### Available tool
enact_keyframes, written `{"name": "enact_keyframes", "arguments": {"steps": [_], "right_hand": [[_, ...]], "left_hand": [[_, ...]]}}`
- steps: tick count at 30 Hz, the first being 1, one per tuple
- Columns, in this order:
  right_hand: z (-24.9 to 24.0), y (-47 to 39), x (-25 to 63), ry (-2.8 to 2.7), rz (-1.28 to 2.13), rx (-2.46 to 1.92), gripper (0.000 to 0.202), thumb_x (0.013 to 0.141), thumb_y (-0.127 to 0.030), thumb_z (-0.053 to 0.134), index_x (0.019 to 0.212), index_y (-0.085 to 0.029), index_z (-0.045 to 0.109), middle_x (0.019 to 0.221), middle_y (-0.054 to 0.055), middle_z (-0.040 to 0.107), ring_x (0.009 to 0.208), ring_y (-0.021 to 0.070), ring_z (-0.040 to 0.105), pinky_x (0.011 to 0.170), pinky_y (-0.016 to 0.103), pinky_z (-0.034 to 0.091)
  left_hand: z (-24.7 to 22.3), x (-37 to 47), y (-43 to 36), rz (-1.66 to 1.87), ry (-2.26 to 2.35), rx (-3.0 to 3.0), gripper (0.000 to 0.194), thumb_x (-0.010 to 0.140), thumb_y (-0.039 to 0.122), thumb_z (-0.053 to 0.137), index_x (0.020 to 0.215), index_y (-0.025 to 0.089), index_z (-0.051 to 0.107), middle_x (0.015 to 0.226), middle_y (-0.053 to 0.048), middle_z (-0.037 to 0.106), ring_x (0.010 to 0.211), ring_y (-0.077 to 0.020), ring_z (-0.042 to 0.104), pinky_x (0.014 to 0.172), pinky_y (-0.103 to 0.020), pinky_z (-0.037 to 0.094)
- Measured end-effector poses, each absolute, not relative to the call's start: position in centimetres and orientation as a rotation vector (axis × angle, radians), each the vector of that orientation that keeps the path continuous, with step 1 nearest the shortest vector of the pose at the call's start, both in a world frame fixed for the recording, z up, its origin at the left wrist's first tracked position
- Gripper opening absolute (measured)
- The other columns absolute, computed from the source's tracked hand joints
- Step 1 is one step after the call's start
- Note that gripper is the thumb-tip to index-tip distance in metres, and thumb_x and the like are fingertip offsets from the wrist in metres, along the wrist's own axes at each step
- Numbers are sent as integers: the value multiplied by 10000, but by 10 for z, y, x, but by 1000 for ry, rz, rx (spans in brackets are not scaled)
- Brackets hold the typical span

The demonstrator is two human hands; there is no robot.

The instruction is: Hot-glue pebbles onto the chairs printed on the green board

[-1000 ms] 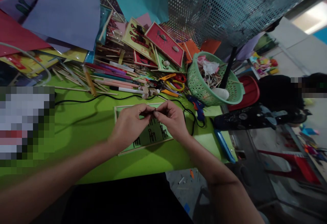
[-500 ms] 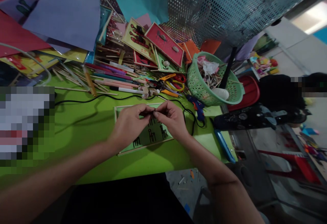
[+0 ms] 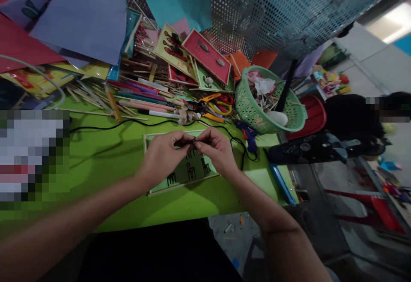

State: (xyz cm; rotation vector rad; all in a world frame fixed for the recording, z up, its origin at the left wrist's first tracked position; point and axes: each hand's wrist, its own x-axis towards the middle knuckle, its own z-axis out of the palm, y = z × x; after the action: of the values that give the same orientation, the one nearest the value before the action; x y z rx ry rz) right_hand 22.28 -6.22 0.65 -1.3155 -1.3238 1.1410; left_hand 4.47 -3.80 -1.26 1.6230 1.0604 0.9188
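Note:
My left hand (image 3: 165, 155) and my right hand (image 3: 218, 151) meet fingertip to fingertip over a green framed board (image 3: 181, 176). Both are closed in a pinch on one small dark piece (image 3: 193, 141), which the fingers mostly cover. The board lies flat on the bright green table (image 3: 128, 145), with a light wooden edge. Several small dark chair-like shapes (image 3: 191, 170) stand out on its surface. My hands hide the board's upper middle part.
Behind lie markers (image 3: 157, 112), sticks, scissors (image 3: 221, 106) and framed pictures (image 3: 207, 55). A green basket (image 3: 253, 106) of scraps stands right, near a blue glue gun (image 3: 249, 136) with a black cable. A person in black (image 3: 349, 115) is at the far right.
My right thumb has shifted very slightly at the pinched piece. Otherwise both hands and the board keep their places.

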Motion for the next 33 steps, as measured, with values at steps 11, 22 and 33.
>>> {"name": "enact_keyframes", "arguments": {"steps": [11,22,33], "right_hand": [[6,-61,219,-1396,1015,-1344,153,745,-267,742,782,-211,604,715,-33,602,651,111,534,630,260,446],[10,-61,223,-1332,1177,-1325,215,743,-335,763,812,-213,600,702,-32,596,619,109,513,598,262,424],[11,-61,221,-1344,1136,-1343,183,758,-324,730,771,-212,586,667,-44,553,606,107,493,602,261,423]], "left_hand": [[-8,46,-41,945,1054,1621,193,870,241,643,999,246,787,963,-11,802,861,-196,733,804,-306,566],[-11,45,-39,914,1046,1593,189,873,263,652,1008,234,782,963,-23,804,846,-192,726,802,-313,576],[-7,45,-42,912,1063,1636,174,893,302,658,1001,239,778,954,-13,802,860,-204,736,812,-317,571]]}}
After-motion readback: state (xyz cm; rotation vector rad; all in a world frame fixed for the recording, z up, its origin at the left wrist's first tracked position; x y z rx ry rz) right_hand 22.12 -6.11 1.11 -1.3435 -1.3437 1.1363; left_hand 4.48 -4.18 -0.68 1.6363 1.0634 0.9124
